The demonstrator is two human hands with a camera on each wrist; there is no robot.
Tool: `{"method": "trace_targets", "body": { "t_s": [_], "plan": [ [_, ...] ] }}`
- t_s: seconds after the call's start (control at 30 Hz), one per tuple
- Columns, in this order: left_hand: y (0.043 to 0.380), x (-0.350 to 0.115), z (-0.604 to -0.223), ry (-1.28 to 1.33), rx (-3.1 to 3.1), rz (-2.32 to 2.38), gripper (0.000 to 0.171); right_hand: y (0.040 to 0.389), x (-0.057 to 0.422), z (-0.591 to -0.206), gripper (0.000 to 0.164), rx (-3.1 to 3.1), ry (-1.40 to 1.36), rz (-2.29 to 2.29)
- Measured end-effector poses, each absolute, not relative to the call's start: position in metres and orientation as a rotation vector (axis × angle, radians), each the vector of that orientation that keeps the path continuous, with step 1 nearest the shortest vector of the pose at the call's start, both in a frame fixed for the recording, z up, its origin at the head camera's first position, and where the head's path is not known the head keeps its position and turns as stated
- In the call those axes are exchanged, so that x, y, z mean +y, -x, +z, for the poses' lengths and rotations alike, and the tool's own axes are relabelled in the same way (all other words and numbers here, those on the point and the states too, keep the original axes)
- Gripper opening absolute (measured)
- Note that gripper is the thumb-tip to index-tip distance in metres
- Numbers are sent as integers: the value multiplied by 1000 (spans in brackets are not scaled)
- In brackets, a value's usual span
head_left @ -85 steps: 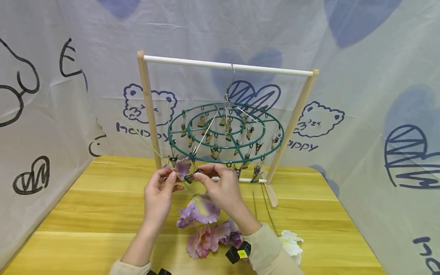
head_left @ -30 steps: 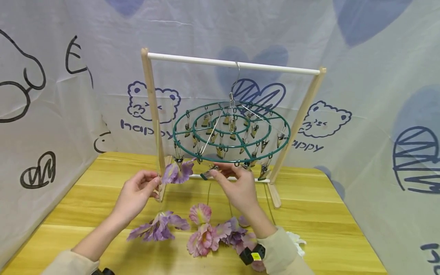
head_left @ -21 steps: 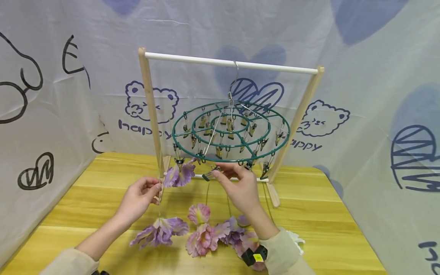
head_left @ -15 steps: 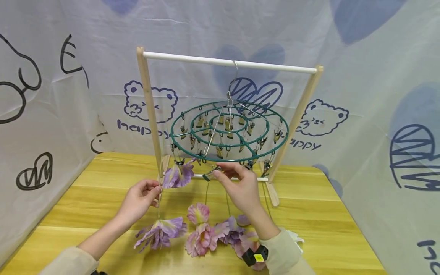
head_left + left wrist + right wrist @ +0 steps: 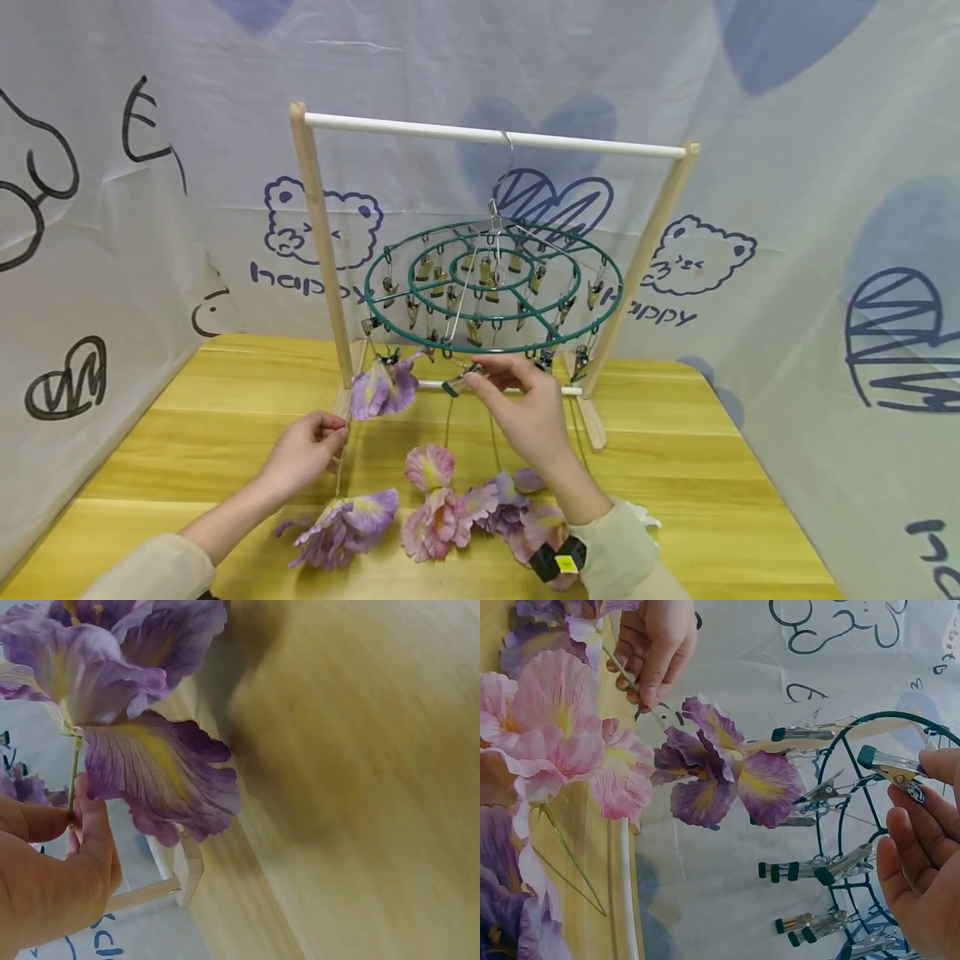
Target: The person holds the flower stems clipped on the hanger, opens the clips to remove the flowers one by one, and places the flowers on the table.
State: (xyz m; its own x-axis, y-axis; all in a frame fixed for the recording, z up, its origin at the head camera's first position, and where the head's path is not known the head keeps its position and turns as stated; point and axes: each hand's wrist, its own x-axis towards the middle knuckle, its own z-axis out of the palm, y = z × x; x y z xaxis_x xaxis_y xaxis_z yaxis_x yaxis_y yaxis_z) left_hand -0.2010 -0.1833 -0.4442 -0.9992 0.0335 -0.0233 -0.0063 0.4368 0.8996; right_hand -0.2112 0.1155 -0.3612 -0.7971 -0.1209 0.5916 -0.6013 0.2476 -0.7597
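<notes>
My left hand (image 5: 303, 457) pinches the thin green stem (image 5: 73, 776) of a purple artificial iris (image 5: 341, 529), whose bloom points downward close over the table; it fills the upper left of the left wrist view. With thumb and fingers, my right hand (image 5: 528, 408) pinches a metal clip (image 5: 892, 766) with dark green tips, hanging at the front edge of the green round clip hanger (image 5: 487, 350). Nothing shows between that clip's tips. Another purple iris (image 5: 384, 387) hangs from a clip at the hanger's left, between my hands.
A wooden stand with a white bar (image 5: 412, 127) bears the hanger and its several dangling clips. Pink (image 5: 442, 521) and purple irises (image 5: 506, 504) lie on the wooden table (image 5: 675, 500), stems pointing back. A white flower (image 5: 645, 515) is partly behind the right sleeve.
My left hand has moved from beside the clip to the left and down, carrying the purple iris lower. My right hand has shifted slightly right, still holding the clip.
</notes>
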Motion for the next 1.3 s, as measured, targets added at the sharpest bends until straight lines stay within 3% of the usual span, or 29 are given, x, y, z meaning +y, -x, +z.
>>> {"method": "trace_targets", "body": {
  "t_s": [0.73,1.3],
  "plan": [
    [212,-174,-465,-130,2344,1528,23,210,118,-362,23,-2123,-678,1562],
    [234,-162,-477,-59,2326,1533,21,209,114,-362,23,-2127,-687,1565]
  ]
}}
